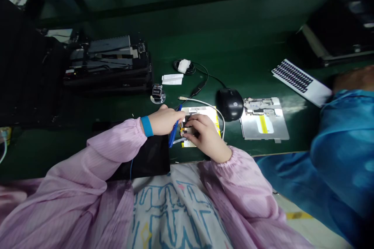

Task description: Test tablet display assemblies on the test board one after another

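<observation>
The left hand (163, 121), with a blue wristband (146, 126) at its wrist, has its grip closed on a slim blue tool (173, 138), which stands aslant with its thicker end toward the person. Right beside it, the right hand (208, 135) reaches over a silvery panel (208, 110) with yellow edging. Its grip is narrow, thumb and fingers bent about a small gold-coloured part (183, 129) at the panel's left side; whether they pinch it or only touch it, I cannot tell. The panel lies on the green tabletop (254, 52) directly in front of the person, partly covered by the right hand.

A white cable (201, 102) curves along the panel's far and right sides. Just beyond is a black HP mouse (230, 105), and to its right lies a metal plate (277, 127) with a yellow strip. A black flat slab (154, 155) lies under the left forearm, near the edge. Farther back are a chrome tally counter (157, 92), a folded white paper (172, 79) and a coiled black cord (191, 69). A stack of black devices (108, 72) stands at left; at right, a white keyboard (295, 78) lies aslant near a co-worker's blue sleeve (344, 136).
</observation>
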A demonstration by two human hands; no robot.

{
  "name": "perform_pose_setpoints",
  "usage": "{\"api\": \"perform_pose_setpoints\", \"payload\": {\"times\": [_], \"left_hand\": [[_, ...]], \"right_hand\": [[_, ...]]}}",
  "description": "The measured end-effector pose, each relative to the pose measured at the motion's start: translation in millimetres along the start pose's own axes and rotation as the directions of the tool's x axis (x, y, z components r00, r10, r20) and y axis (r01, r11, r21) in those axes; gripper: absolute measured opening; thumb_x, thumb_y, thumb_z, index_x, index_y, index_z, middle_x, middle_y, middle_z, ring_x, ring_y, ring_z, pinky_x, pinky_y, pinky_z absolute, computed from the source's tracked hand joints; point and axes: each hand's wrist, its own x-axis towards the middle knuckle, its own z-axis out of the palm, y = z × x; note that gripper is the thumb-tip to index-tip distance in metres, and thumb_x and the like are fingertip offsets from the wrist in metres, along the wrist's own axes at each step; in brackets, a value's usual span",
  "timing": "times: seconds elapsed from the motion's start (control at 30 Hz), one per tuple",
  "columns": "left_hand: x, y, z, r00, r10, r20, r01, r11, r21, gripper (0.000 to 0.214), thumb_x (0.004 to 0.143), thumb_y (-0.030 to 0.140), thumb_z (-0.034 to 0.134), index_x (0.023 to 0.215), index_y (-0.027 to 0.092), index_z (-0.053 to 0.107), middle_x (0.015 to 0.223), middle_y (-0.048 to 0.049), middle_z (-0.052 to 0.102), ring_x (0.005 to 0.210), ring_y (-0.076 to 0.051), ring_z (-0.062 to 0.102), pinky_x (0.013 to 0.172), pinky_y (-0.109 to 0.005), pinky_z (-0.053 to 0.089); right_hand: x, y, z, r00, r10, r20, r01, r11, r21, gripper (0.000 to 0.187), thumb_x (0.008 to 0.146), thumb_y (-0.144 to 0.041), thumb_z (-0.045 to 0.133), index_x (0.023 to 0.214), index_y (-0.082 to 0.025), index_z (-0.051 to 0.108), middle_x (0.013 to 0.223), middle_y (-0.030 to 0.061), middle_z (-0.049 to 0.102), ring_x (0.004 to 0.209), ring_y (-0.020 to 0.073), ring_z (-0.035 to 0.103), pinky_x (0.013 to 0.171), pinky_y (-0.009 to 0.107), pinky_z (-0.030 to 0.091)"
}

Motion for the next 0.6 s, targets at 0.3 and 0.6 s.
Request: {"api": "perform_pose_setpoints", "payload": {"times": [0.3, 0.6], "left_hand": [[4.0, 3.0, -3.9, 0.998, -0.013, 0.055, 0.013, 1.000, -0.002, 0.005, 0.084, 0.012, 0.046, 0.084, 0.016, 0.050, 0.077, -0.0013, 0.062, 0.073, -0.016, 0.056, 0.076, -0.031, 0.027], [5.8, 0.3, -2.7, 0.998, 0.017, 0.065, -0.019, 1.000, 0.022, 0.007, 0.083, 0.010, 0.046, 0.084, 0.016, 0.050, 0.075, -0.0013, 0.061, 0.072, -0.016, 0.055, 0.074, -0.030, 0.026]], "right_hand": [[-0.6, 2.1, 1.4, 0.999, -0.016, -0.034, 0.017, 0.999, 0.035, 0.020, 0.081, -0.030, 0.068, 0.096, -0.019, 0.062, 0.109, 0.0114, 0.063, 0.104, 0.0262, 0.057, 0.088, 0.045, 0.049], [-3.5, 3.1, 3.8, 0.999, -0.004, -0.040, 0.006, 0.998, 0.060, 0.023, 0.082, -0.031, 0.067, 0.101, -0.018, 0.066, 0.111, 0.0130, 0.064, 0.107, 0.0262, 0.059, 0.091, 0.046, 0.050]]}}
